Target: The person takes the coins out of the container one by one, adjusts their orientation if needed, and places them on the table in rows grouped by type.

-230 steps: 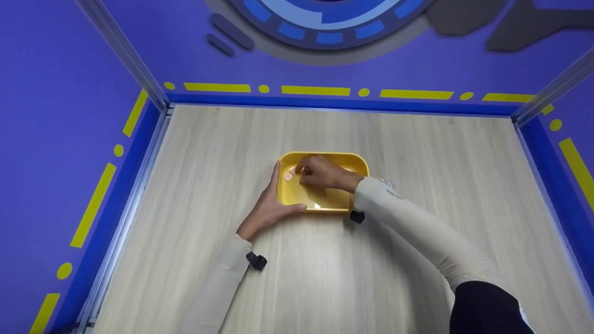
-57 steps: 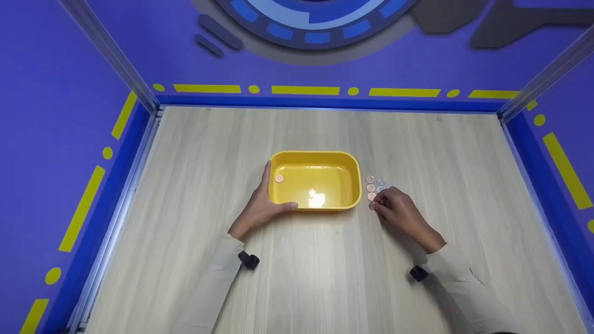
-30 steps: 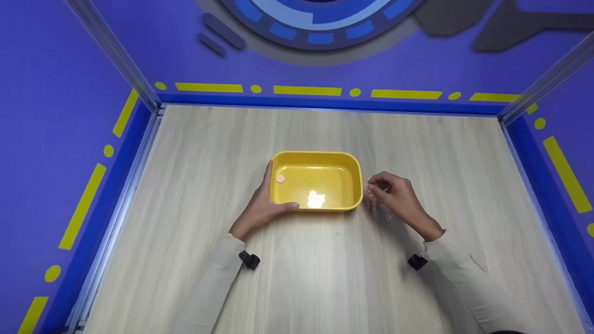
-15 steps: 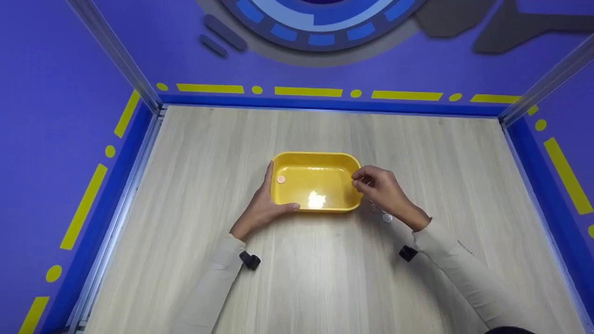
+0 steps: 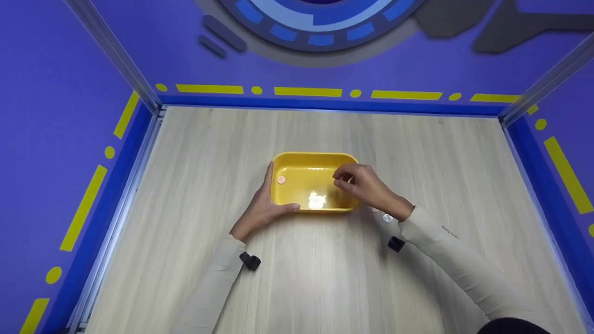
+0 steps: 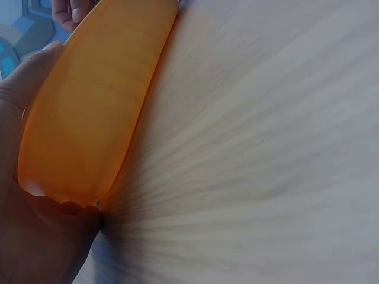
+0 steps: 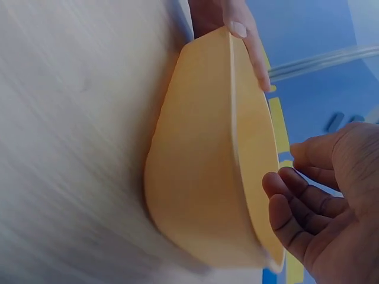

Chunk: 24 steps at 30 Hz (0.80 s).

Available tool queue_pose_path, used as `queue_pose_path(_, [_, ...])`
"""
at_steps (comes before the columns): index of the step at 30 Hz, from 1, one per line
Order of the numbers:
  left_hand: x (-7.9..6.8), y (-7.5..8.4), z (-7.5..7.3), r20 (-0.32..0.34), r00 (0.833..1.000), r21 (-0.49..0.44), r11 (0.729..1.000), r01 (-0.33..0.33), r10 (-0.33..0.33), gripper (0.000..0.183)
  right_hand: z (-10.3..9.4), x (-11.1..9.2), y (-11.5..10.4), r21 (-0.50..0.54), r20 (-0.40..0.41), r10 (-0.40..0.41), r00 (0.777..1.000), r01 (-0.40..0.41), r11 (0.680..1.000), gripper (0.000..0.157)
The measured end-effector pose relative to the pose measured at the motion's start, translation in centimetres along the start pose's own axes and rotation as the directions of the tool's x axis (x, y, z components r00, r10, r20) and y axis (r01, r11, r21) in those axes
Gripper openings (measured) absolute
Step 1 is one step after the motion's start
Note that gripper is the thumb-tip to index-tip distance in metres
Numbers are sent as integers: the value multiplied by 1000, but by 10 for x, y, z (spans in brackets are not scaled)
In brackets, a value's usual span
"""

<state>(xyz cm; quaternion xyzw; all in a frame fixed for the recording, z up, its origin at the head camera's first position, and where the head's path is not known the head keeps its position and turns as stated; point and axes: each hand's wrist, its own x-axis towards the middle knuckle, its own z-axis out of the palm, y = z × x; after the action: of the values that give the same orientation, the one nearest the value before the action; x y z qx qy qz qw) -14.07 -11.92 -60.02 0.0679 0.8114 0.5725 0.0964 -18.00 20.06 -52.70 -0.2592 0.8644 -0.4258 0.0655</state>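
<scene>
A yellow plastic tub (image 5: 320, 159) with rounded corners sits mid-table, one copper coin (image 5: 280, 179) lying inside near its left end. My left hand (image 5: 264, 204) grips the tub's front left corner, thumb along the front rim and fingers along the left side. The left wrist view shows this hand (image 6: 35, 231) against the tub's end wall. Over the right part of the tub, my right hand (image 5: 364, 185) pinches a small coin at thumb and index fingertip; the coin is mostly hidden. In the right wrist view the other fingers of that hand (image 7: 331, 201) are loosely bent above the rim.
To the right of the tub, partly covered by my right forearm, lie a copper coin (image 5: 375, 209) and a silver coin (image 5: 387, 218) on the wood-grain table (image 5: 297, 287). Blue panels (image 5: 260, 69) with yellow marks enclose the back and sides.
My right hand came out of the tub to the coins on the right, and has since moved left over the rim. The tub now shows fewer coins. My left hand stays in place.
</scene>
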Motion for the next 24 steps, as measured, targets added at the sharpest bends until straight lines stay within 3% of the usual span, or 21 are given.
queue_pose_path(11, [0,0,0,2,1000,6,1000,-9,9,149,10,35,-5,-112,181,-58,982,79,991,19])
queue_pose_path(24, [-2,0,0,9,1000,-13,1000,-8,9,148,21,65,-13,-159,296,-113,948,166,973,22])
